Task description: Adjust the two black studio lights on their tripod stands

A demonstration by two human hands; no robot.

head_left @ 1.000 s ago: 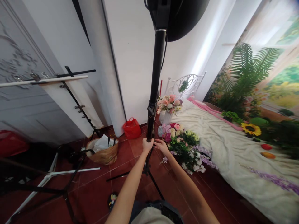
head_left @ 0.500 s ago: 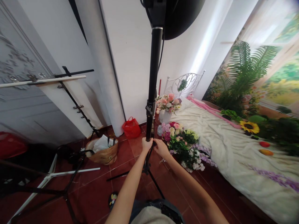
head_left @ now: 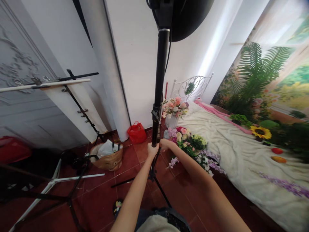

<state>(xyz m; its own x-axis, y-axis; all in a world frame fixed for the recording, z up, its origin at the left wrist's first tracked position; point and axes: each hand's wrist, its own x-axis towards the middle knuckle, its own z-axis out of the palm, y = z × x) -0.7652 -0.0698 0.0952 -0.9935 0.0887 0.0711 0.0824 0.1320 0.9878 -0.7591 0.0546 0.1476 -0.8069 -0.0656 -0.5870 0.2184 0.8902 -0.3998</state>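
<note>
A black light stand (head_left: 162, 64) rises upright in the middle of the view, with a large black lamp head (head_left: 190, 19) at its top and spread tripod legs (head_left: 162, 191) on the floor. My left hand (head_left: 153, 150) is wrapped around the lower pole, just below a clamp collar (head_left: 155, 112). Close beside it, my right hand (head_left: 166, 145) is bent at the wrist, its fingers pinched at the right side of the stand. What they pinch looks like a small dark knob, mostly hidden by the fingers. A black cable (head_left: 168, 58) hangs along the upper pole.
Artificial flowers (head_left: 184, 141) crowd the floor to the right, near a bed with a cream blanket (head_left: 241, 161). A red bag (head_left: 137, 132) and a woven basket (head_left: 108, 159) stand on the left. Farther left are a backdrop stand (head_left: 80, 106) and white metal legs (head_left: 79, 177).
My right hand has rolled over at the stand, its wrist and elbow swinging up and outward to the right. My left hand keeps its hold on the pole.
</note>
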